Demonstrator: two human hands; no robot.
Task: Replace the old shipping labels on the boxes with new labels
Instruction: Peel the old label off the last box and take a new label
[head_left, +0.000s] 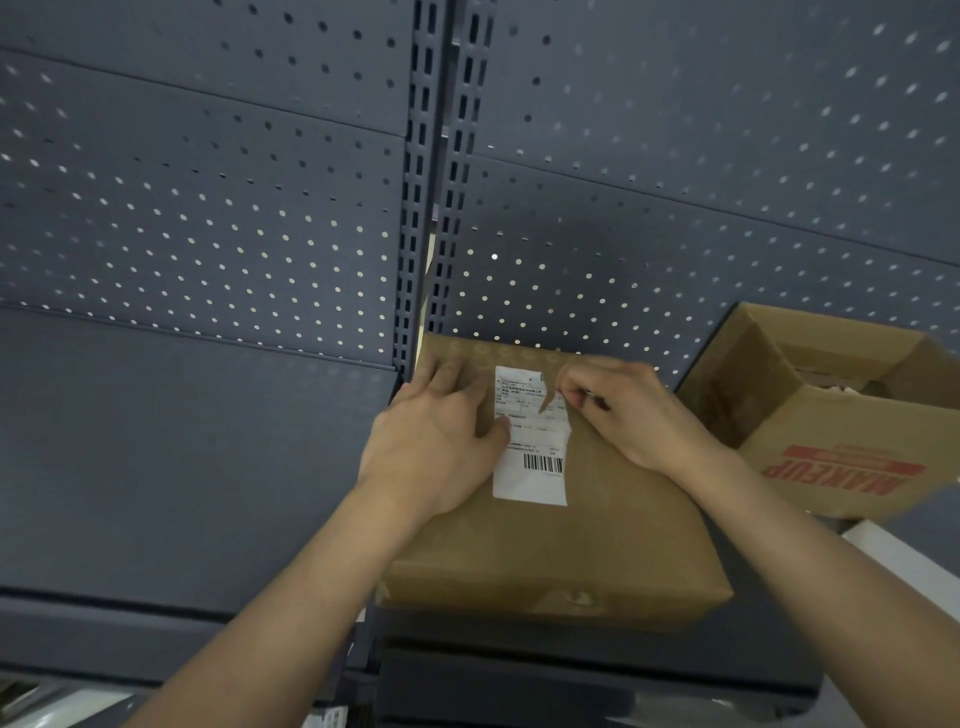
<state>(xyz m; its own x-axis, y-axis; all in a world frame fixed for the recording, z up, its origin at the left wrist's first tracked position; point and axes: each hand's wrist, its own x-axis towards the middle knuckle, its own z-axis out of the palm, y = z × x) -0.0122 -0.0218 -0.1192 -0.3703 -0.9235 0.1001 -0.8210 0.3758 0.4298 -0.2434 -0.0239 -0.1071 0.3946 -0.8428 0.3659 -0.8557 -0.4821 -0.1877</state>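
hidden: shipping label (530, 467) print is too small to read; its far right corner is partly covered by the right hand (628, 415); open box (831, 441) contents unclear.
label axis: long axis runs near-to-far across the closed box (597, 545), barcode end nearest the person.
label place: on the closed box top, far half.
left hand (441, 441): fingers straight, pressing the box top left of the label, thumb on the label's edge.
right hand: fingers pinched on the label's torn corner.
open box: just right of the closed box.
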